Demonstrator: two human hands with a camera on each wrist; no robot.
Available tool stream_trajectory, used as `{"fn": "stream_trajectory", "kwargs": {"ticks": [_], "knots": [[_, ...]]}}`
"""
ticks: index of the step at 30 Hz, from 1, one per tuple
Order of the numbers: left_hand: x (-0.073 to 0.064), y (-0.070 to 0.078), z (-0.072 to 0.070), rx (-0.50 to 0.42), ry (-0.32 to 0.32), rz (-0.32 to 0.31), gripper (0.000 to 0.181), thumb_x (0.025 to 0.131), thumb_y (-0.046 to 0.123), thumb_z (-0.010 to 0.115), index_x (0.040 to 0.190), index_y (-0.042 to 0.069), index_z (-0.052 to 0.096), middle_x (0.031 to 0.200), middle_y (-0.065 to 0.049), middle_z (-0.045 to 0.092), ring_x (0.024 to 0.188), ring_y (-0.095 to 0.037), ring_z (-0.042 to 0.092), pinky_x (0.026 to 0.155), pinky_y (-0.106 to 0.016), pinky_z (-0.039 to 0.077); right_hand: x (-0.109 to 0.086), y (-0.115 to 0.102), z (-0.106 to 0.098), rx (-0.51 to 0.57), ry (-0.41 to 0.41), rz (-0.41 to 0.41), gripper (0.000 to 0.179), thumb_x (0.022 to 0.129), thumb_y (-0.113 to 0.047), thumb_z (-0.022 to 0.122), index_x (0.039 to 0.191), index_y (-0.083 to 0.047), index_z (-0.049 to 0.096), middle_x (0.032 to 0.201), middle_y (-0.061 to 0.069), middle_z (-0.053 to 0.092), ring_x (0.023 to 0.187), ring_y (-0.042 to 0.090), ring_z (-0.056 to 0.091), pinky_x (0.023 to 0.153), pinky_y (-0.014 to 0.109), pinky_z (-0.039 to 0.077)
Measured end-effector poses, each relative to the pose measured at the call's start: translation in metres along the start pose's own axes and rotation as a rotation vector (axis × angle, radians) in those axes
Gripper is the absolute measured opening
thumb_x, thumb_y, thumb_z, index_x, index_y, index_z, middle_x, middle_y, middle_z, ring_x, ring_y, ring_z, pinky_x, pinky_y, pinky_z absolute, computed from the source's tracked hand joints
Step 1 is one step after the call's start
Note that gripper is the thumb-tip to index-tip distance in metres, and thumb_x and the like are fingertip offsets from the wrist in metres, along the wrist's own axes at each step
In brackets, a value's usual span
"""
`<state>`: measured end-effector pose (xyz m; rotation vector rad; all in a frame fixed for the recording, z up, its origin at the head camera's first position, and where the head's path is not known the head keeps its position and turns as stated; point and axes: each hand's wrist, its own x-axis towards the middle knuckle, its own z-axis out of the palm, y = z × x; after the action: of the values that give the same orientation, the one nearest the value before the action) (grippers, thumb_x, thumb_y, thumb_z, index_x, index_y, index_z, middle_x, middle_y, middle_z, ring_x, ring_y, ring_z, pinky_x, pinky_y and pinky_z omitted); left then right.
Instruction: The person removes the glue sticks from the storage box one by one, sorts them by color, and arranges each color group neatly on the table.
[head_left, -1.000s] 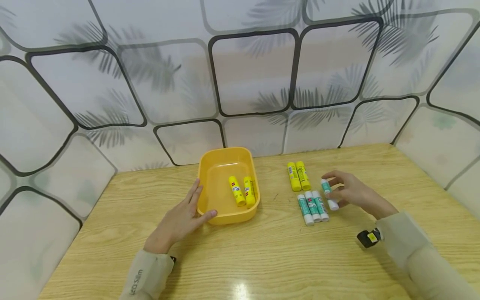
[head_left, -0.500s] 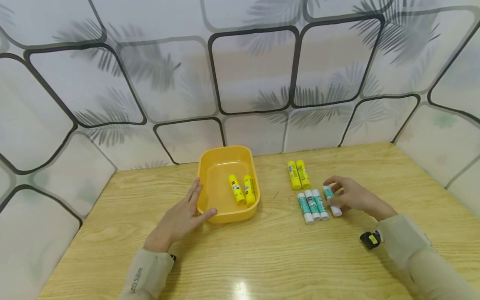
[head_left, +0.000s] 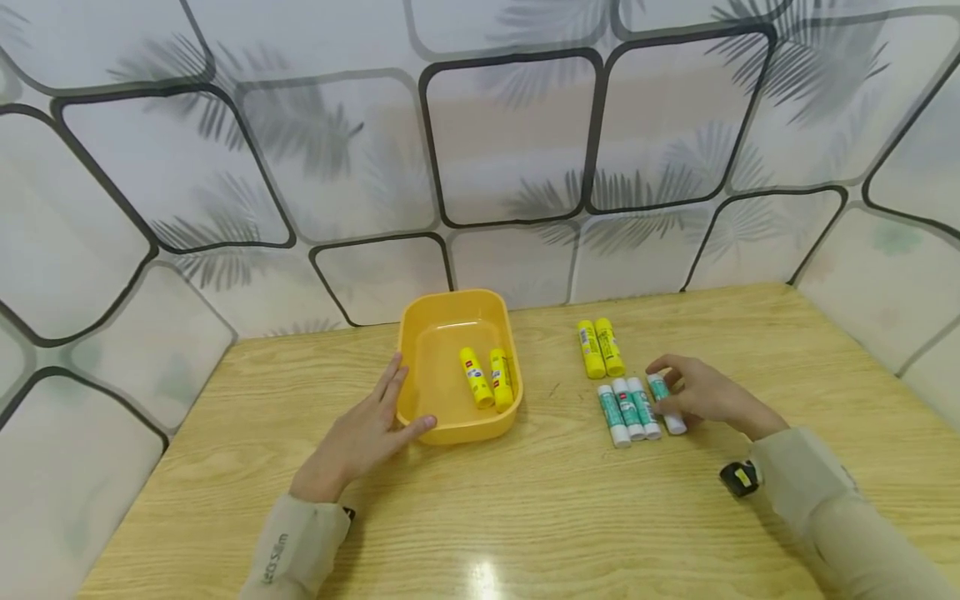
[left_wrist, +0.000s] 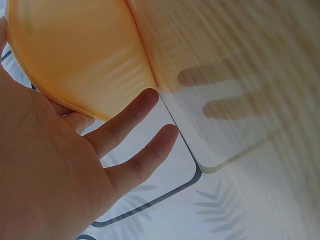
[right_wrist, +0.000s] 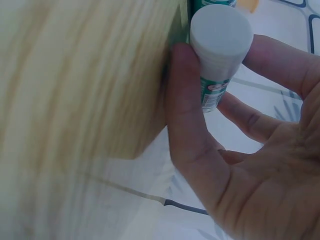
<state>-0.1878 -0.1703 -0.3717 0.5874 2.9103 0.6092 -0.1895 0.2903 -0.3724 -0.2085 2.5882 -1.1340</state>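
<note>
My right hand [head_left: 708, 394] pinches a white-and-green glue stick [head_left: 675, 424] between thumb and fingers at the table top. In the right wrist view its white end [right_wrist: 221, 31] points toward the camera, with the thumb along one side. Just left of it lie several more white-and-green glue sticks [head_left: 628, 410] side by side, a small gap away. My left hand [head_left: 360, 442] rests against the left side and near corner of a yellow-orange tray [head_left: 459, 433], fingers spread and mostly straight. Inside the tray lie two yellow glue sticks [head_left: 477, 379].
Two more yellow glue sticks [head_left: 601, 348] lie together behind the white-and-green ones. The wood-grain table [head_left: 525, 517] meets a patterned wall covering [head_left: 510, 142] at the back and both sides.
My right hand has brought the white-and-green glue stick slightly nearer and lowered it beside the row. My left hand and the tray have stayed in place.
</note>
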Motion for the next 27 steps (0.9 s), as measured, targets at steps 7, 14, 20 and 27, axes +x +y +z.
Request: {"fn": "stream_trajectory", "kwargs": {"ticks": [7, 14, 20, 27], "knots": [[0.0, -0.0003, -0.0005, 0.009, -0.001, -0.004, 0.096, 0.1, 0.065, 0.045, 0.162, 0.0, 0.012, 0.17, -0.01, -0.001, 0.136, -0.043, 0.046, 0.105, -0.062, 0.041, -0.0001, -0.0006, 0.0003, 0.011, -0.011, -0.001, 0.059, 0.091, -0.007, 0.072, 0.138, 0.014, 0.041, 0.123, 0.039, 0.047, 0.094, 0.034, 0.057, 0.065, 0.039, 0.056], [0.0003, 0.0004, -0.0002, 0.006, -0.007, 0.003, 0.096, 0.1, 0.065, 0.045, 0.161, -0.001, 0.012, 0.17, -0.01, -0.002, 0.13, -0.041, 0.052, 0.103, -0.061, 0.044, -0.0041, 0.0021, 0.0008, 0.08, -0.014, -0.004, 0.062, 0.093, -0.006, 0.069, 0.141, 0.015, 0.036, 0.125, 0.04, 0.044, 0.094, 0.034, 0.06, 0.066, 0.041, 0.06], [0.0005, -0.0004, 0.0016, 0.006, -0.002, 0.005, 0.095, 0.1, 0.065, 0.045, 0.161, -0.001, 0.013, 0.17, -0.009, -0.002, 0.135, -0.045, 0.046, 0.103, -0.061, 0.044, -0.0048, 0.0024, -0.0014, 0.105, -0.025, 0.013, 0.059, 0.096, -0.004, 0.064, 0.142, 0.016, 0.033, 0.125, 0.039, 0.043, 0.096, 0.034, 0.061, 0.068, 0.043, 0.061], [0.0008, -0.0006, 0.0008, 0.007, 0.005, 0.003, 0.095, 0.1, 0.064, 0.046, 0.161, -0.001, 0.013, 0.17, -0.009, -0.001, 0.122, -0.038, 0.057, 0.099, -0.058, 0.048, -0.0033, 0.0003, -0.0061, 0.137, -0.043, 0.022, 0.055, 0.1, -0.004, 0.06, 0.143, 0.016, 0.032, 0.122, 0.035, 0.044, 0.097, 0.033, 0.063, 0.07, 0.045, 0.062]]}}
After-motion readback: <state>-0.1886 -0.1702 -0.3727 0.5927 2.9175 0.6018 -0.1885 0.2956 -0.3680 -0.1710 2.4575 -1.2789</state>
